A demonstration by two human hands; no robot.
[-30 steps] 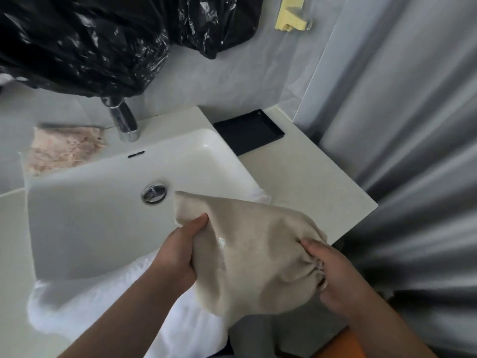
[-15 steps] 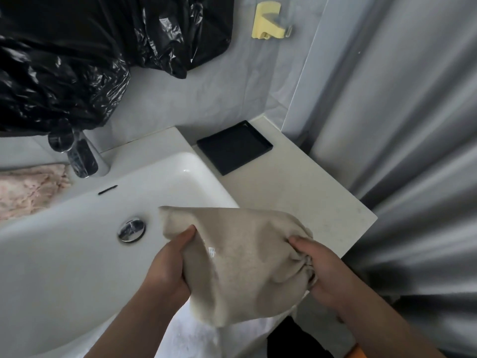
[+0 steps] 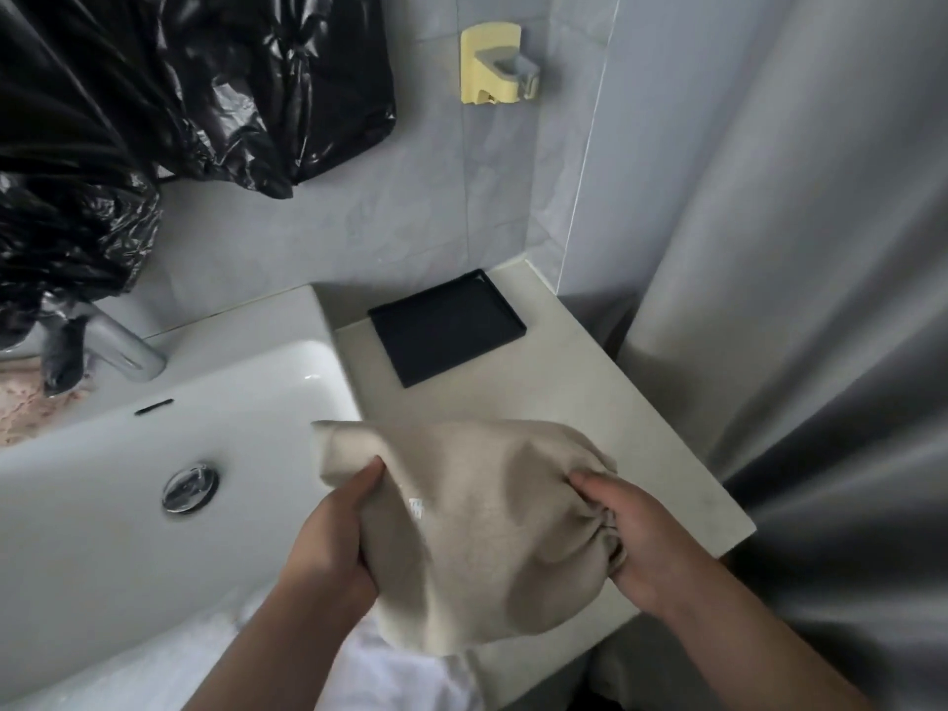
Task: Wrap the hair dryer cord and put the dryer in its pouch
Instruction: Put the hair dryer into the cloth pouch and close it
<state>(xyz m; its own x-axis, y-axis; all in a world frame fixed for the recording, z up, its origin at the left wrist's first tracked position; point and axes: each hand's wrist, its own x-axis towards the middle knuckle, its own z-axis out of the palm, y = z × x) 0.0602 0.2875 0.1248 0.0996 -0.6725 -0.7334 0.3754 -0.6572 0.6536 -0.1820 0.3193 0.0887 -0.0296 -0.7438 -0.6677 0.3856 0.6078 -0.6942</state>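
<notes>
The left hand (image 3: 328, 546) has its fingers curled under the beige cloth pouch (image 3: 477, 536). Its thumb is laid over the top, so a fold of cloth near the pouch's closed corner is pinched between thumb and fingers. The right hand (image 3: 646, 551) grips the other end, where its fingers (image 3: 590, 487) bend round the puckered mouth of the pouch and bunch it tight. Between the two hands the pouch is full and rounded, and the cloth hides what is inside. Whether it touches the surface beneath cannot be told. A small pale mark sits on the cloth just right of the left thumb.

Below the left wrist and under the pouch lies a white towel (image 3: 400, 674). Left of the left fingers is the white sink basin (image 3: 77, 531), with its chrome drain plug (image 3: 190, 487) near the left thumb. Farther off at the basin's back stands the chrome faucet (image 3: 123, 351), and a pinkish cloth (image 3: 20, 413) lies past it.

Beyond both sets of fingers runs the cream counter (image 3: 590, 402), with a shallow black tray (image 3: 446, 328) on it near the wall. Higher up, a yellow holder (image 3: 495, 64) is fixed to the grey tiles. A crumpled black plastic bag (image 3: 154, 94) hangs up and left of the left hand. Right of the right hand falls a grey curtain (image 3: 821, 300).
</notes>
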